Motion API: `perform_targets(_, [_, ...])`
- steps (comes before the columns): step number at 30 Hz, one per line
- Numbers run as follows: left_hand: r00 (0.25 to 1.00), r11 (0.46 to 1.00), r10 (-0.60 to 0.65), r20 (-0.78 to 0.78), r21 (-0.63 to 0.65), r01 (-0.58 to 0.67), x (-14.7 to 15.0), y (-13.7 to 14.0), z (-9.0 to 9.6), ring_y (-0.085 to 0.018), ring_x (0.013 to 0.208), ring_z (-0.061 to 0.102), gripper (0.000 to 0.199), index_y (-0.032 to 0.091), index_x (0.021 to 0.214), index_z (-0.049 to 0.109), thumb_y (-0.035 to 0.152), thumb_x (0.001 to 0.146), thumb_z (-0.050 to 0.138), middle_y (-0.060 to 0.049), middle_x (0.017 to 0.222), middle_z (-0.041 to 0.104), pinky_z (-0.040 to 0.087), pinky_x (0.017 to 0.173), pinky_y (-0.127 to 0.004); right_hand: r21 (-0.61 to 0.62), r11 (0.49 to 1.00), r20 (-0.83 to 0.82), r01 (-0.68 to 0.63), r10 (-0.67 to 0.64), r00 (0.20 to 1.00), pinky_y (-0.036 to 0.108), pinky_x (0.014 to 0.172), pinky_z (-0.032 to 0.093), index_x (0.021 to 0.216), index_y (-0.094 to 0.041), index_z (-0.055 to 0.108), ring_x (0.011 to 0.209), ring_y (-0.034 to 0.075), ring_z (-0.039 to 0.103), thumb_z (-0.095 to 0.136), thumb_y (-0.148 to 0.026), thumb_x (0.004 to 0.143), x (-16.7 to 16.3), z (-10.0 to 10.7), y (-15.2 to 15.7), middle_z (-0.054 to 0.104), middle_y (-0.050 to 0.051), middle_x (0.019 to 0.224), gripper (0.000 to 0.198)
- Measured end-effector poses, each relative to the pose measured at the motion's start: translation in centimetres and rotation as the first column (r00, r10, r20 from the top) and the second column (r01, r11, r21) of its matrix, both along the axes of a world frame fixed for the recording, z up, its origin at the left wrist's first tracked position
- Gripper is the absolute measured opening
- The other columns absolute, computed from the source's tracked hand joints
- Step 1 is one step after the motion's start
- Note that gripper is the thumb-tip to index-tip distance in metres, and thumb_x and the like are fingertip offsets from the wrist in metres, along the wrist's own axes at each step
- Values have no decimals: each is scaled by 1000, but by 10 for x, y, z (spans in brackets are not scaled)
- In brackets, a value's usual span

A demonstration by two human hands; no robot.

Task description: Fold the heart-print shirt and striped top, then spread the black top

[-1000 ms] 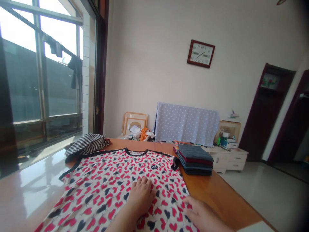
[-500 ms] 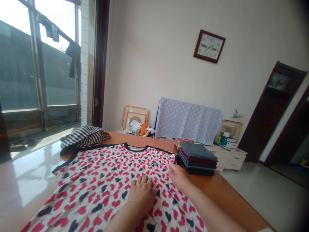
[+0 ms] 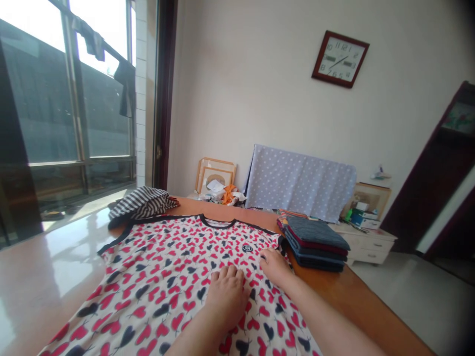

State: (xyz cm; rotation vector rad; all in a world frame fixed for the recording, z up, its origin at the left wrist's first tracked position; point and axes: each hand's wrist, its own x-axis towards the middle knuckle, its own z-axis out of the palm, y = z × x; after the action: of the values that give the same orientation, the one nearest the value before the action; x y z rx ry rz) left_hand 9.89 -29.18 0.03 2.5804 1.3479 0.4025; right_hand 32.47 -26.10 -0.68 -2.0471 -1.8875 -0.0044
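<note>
A sleeveless shirt [image 3: 166,269] with red and dark hearts and black trim lies spread out, its neckline facing away from me. My left hand [image 3: 227,291] rests palm down on the middle of the shirt, fingers extended and slightly bent. Over the shirt's right side, just below the round chest badge [image 3: 247,248], my right hand [image 3: 276,267] has its fingers curled against the fabric near the armhole. Its fingertips are partly hidden, and it appears to pinch the cloth.
Right of the shirt stands a stack of folded clothes [image 3: 315,242]. A striped garment [image 3: 143,202] lies bunched at the far left of the wooden table [image 3: 371,316]. Beyond are a dotted cloth cover [image 3: 300,183], a white drawer cabinet [image 3: 371,244] and picture frames [image 3: 215,175].
The view has swung slightly left, so everything appears farther right. My right hand's fingers have shifted a little on the fabric; my left hand stays in place on the shirt.
</note>
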Motion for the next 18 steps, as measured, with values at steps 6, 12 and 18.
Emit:
perform_targets(6, [1000,998,20,-6,61,-20,0,-6,3,-34,119,51,49,22,129,62,46,96,36,-12,129,61,39,101,-53,9,996,-14,-91,91,996,31,100,38,111,-23,70,114,24,57,52,-26,90,0,-7,-3,67,9,119,28])
perform_targets(12, [1000,998,17,0,66,-17,-1,-6,1,-34,119,52,49,21,129,61,46,96,34,-13,129,60,39,100,-55,57,997,-62,-54,58,996,30,93,42,106,-25,71,107,23,61,50,-31,90,11,0,-12,69,6,113,27])
perform_targets(18, [1000,1000,10,-17,15,-10,-3,-7,6,-35,122,51,52,21,131,60,49,96,33,-15,133,58,38,102,-55,-13,990,-122,-139,136,983,32,91,45,104,-25,73,104,24,64,51,-36,87,18,-4,-27,71,6,112,30])
